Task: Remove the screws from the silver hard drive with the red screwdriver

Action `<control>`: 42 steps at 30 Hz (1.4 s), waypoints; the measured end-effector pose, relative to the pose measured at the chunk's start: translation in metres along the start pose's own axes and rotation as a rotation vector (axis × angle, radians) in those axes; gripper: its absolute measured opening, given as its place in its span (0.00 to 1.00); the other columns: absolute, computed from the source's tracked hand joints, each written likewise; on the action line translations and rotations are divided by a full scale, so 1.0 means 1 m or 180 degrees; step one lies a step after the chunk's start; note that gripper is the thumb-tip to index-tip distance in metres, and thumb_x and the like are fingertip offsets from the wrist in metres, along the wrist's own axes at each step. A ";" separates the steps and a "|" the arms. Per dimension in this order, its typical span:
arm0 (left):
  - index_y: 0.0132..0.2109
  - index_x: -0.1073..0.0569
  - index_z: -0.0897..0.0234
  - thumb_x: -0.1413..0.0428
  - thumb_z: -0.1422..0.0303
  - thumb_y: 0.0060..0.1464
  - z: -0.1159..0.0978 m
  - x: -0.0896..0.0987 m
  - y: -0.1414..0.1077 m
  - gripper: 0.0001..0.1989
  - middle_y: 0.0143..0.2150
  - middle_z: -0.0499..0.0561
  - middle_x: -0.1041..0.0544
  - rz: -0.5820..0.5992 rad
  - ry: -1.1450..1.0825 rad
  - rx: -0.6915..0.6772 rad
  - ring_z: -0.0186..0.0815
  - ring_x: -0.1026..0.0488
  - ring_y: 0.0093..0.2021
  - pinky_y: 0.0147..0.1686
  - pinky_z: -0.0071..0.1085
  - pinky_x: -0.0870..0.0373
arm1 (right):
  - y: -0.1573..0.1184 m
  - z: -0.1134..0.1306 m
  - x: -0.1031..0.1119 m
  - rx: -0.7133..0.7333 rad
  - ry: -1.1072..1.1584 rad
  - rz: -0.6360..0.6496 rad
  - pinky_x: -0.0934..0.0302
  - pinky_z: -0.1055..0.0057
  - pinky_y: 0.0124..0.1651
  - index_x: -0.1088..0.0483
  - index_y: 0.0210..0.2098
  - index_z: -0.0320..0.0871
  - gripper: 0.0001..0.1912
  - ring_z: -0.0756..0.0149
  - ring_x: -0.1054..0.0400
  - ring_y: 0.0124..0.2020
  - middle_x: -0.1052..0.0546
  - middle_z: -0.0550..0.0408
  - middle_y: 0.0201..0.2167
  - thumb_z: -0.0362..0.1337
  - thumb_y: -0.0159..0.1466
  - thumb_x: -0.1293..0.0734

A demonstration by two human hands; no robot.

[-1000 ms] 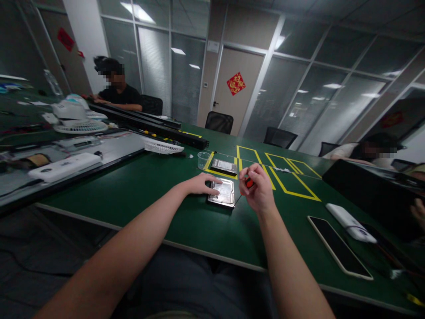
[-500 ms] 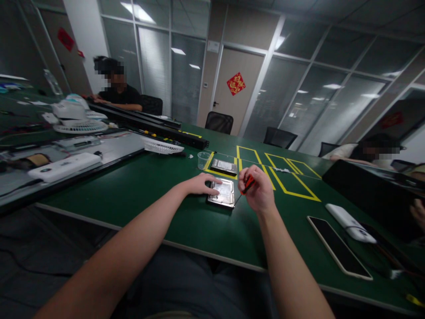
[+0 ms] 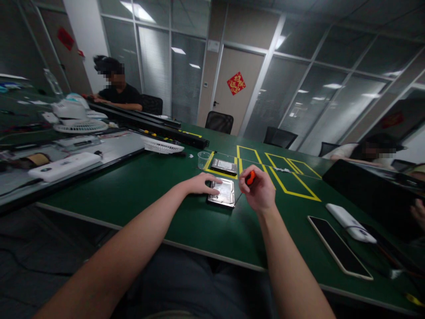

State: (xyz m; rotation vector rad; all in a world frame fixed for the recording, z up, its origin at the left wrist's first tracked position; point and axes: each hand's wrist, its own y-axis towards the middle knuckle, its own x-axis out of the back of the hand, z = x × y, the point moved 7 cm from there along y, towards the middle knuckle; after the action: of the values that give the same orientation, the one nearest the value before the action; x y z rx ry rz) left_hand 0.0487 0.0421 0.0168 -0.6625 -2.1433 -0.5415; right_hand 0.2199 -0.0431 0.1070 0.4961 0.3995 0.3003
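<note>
A silver hard drive (image 3: 226, 194) lies flat on the green table near its front edge. My left hand (image 3: 201, 184) holds it down from the left, thumb and fingers bent over its top face and the palm covering part of that side. My right hand (image 3: 257, 188), just to the right, is closed around the red-orange and black handle of a screwdriver (image 3: 250, 177). Its thin shaft slants down to the drive's near right corner. The tip is too small to make out. A second hard drive (image 3: 224, 166) sits just behind, inside a yellow tape outline.
A clear plastic cup (image 3: 203, 160) stands beside the second drive. White fan parts (image 3: 162, 145) and a large panel (image 3: 116, 148) lie left. To the right are a phone (image 3: 340, 248), a white power strip (image 3: 350, 223) and a black case (image 3: 365, 190). Other people sit around the table.
The fingers of my right hand have shifted and the screwdriver handle has turned, showing more of its orange end. My left hand and the hard drive stay in place.
</note>
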 end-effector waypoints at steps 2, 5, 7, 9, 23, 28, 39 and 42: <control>0.63 0.28 0.49 0.36 0.46 0.52 0.001 0.000 0.000 0.34 0.67 0.53 0.34 -0.0008 0.0004 -0.0002 0.51 0.39 0.68 0.66 0.44 0.46 | 0.000 0.001 0.000 0.0080 -0.0067 -0.0048 0.50 0.74 0.20 0.32 0.27 0.43 0.11 0.73 0.43 0.16 0.29 0.57 0.21 0.40 0.64 0.37; 0.63 0.28 0.49 0.36 0.46 0.52 0.002 0.000 0.001 0.34 0.67 0.53 0.34 -0.0019 0.0003 0.0006 0.51 0.39 0.67 0.66 0.43 0.46 | -0.001 0.003 -0.001 0.0187 -0.0096 -0.0059 0.48 0.74 0.20 0.37 0.26 0.44 0.09 0.72 0.39 0.17 0.27 0.57 0.24 0.37 0.62 0.35; 0.63 0.28 0.49 0.36 0.46 0.52 0.003 0.000 0.001 0.34 0.67 0.53 0.34 -0.0012 -0.0002 0.0028 0.51 0.39 0.68 0.66 0.43 0.46 | -0.001 0.002 -0.001 0.0171 -0.0084 -0.0042 0.49 0.74 0.18 0.39 0.26 0.45 0.08 0.73 0.39 0.16 0.26 0.58 0.25 0.35 0.61 0.35; 0.64 0.28 0.48 0.36 0.46 0.52 0.002 0.000 0.001 0.34 0.68 0.53 0.34 0.0009 -0.0001 0.0038 0.51 0.40 0.68 0.67 0.43 0.47 | -0.001 0.001 -0.001 0.0101 -0.0059 -0.0024 0.54 0.76 0.16 0.39 0.28 0.45 0.08 0.75 0.43 0.13 0.26 0.59 0.26 0.34 0.61 0.35; 0.63 0.27 0.50 0.36 0.46 0.52 0.000 0.000 0.000 0.34 0.67 0.53 0.33 -0.0021 -0.0014 -0.0015 0.51 0.39 0.67 0.66 0.42 0.46 | -0.001 0.001 -0.003 0.0037 -0.0168 0.0050 0.47 0.73 0.21 0.33 0.25 0.43 0.14 0.71 0.40 0.18 0.30 0.56 0.21 0.45 0.63 0.37; 0.63 0.27 0.50 0.36 0.47 0.52 0.000 0.000 0.000 0.33 0.68 0.53 0.35 0.0007 0.0015 0.0027 0.51 0.40 0.68 0.66 0.43 0.46 | -0.002 0.002 -0.003 0.0097 -0.0075 0.0044 0.49 0.74 0.17 0.38 0.27 0.45 0.10 0.72 0.39 0.15 0.26 0.57 0.25 0.40 0.61 0.34; 0.64 0.28 0.48 0.37 0.46 0.52 -0.002 0.001 -0.001 0.34 0.68 0.53 0.35 0.0047 0.0008 0.0063 0.52 0.40 0.68 0.66 0.45 0.46 | 0.002 -0.002 -0.001 -0.0114 0.0027 0.0018 0.51 0.74 0.20 0.32 0.25 0.42 0.19 0.75 0.47 0.14 0.28 0.54 0.21 0.47 0.67 0.41; 0.64 0.29 0.48 0.37 0.45 0.52 -0.002 0.001 -0.002 0.34 0.68 0.53 0.35 0.0045 -0.0010 0.0092 0.52 0.41 0.68 0.67 0.44 0.47 | 0.001 -0.002 -0.001 -0.0047 -0.0019 -0.0012 0.50 0.75 0.20 0.33 0.25 0.43 0.16 0.74 0.44 0.16 0.29 0.55 0.22 0.45 0.66 0.38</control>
State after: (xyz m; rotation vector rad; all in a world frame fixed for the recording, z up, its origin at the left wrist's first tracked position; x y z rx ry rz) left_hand 0.0480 0.0399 0.0185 -0.6624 -2.1438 -0.5012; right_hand 0.2182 -0.0415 0.1064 0.4816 0.3920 0.2980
